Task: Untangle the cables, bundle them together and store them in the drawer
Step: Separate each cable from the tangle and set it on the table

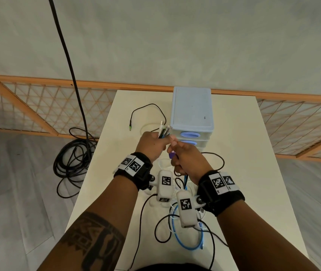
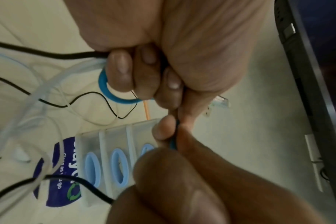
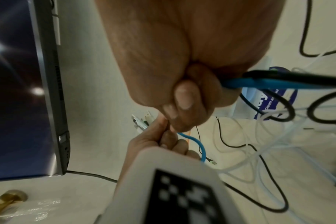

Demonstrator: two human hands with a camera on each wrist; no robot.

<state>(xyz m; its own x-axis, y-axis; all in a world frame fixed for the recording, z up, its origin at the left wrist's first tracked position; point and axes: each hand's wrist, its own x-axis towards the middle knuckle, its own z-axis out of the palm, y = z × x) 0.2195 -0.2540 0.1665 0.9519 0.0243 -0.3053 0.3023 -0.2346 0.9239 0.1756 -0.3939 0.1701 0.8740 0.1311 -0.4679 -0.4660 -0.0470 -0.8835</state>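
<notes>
Head view first: the left hand (image 1: pixel 151 146) has its fingers curled tight round a gathered sheaf of cable ends, with the plugs (image 1: pixel 164 130) sticking up past the knuckles, presumably so that all the ends sit level before the bundle is tied. The right hand (image 1: pixel 187 159) is closed just beside it, fingers wrapped round the same run of cables a little lower, where the blue cable (image 1: pixel 186 179) drops out under the palm. Something small and purple (image 1: pixel 172 154) shows between the two hands; it may be a tie or a plug cap, but the view is too poor to say which.

The left wrist camera shows a loop of the blue cable curving out beside the curled fingers (image 2: pixel 119 71), with a black lead going into the fist alongside. From the right wrist camera, blue and black cables leave the closed hand together, side by side, which suggests they are being drawn straight through the grip.

Further out, the slack trails toward the person over the white table (image 1: pixel 253 173): black loops, thin white leads and the blue cable's loop, crossing one another, so the untangling looks only partly done. A thin black lead with a green plug (image 1: pixel 129 128) lies apart on the table, not in either hand. The drawer unit (image 1: pixel 192 110) stands just beyond the hands, its drawers closed; storage has not begun.
</notes>
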